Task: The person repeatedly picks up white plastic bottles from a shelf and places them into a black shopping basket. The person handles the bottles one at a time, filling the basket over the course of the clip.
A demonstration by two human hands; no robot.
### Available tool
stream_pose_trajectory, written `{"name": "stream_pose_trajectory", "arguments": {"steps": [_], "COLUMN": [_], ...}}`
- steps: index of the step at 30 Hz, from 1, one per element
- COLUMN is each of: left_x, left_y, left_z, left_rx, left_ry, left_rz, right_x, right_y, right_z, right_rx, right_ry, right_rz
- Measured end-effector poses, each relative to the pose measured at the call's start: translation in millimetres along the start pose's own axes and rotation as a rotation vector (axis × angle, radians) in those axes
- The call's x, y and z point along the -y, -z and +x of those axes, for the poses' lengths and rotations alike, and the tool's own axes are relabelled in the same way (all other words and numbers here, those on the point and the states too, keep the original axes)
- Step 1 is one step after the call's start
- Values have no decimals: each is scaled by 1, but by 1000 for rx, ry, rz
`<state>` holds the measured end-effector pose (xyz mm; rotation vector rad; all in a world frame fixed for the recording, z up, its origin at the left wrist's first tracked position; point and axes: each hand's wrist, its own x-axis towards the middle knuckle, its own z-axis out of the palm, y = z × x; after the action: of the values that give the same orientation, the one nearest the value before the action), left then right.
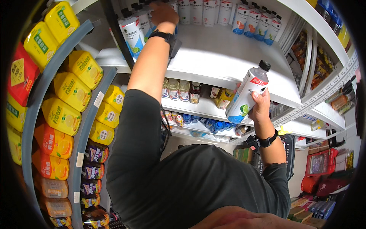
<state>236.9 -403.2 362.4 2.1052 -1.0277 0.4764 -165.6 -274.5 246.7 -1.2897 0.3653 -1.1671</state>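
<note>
My right hand point(260, 104) grips a large plastic drink bottle point(247, 93) with a black cap, a red band and a white and blue label with a lime picture. The bottle leans to the right in front of the white shelf point(217, 51). My left hand point(163, 14) reaches to the back left of that shelf, over a group of similar black-capped bottles point(133, 34). Its fingertips are dark and blurred, so whether they hold a bottle cannot be told. More such bottles point(209, 13) stand along the back, and others with fruit pictures point(253, 23) at the right.
A black upright post point(117, 34) stands near my left forearm. Grey-edged racks of yellow and orange drink bottles point(67, 103) curve along the left. Lower shelves hold small jars point(178, 91) and blue-capped bottles point(217, 126). A black basket point(289, 154) is behind my right arm.
</note>
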Motion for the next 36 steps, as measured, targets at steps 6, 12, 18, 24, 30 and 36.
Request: {"name": "stream_pose_trajectory", "arguments": {"steps": [6, 12, 18, 24, 30, 36], "left_x": [-11, 5, 50, 130, 246, 246], "left_y": [19, 58, 125, 128, 44, 17], "left_z": [-41, -73, -170, -294, -421, -438], "left_rx": [35, 95, 138, 429, 467, 714], "left_ry": [-56, -177, -234, 60, 727, 996], "left_rz": [-1, -213, -1202, -1881, -1685, -1827], "right_x": [-7, -23, -32, -54, -77, -90], "right_y": [3, -1, 0, 15, 30, 37], "right_z": [-4, 1, -4, -26, -63, -89], "right_rx": [-18, 87, 110, 132, -21, -119], "right_ry": [-20, -44, 18, -67, -172, -255], "right_rz": [-6, 186, 283, 397, 296, 111]}}
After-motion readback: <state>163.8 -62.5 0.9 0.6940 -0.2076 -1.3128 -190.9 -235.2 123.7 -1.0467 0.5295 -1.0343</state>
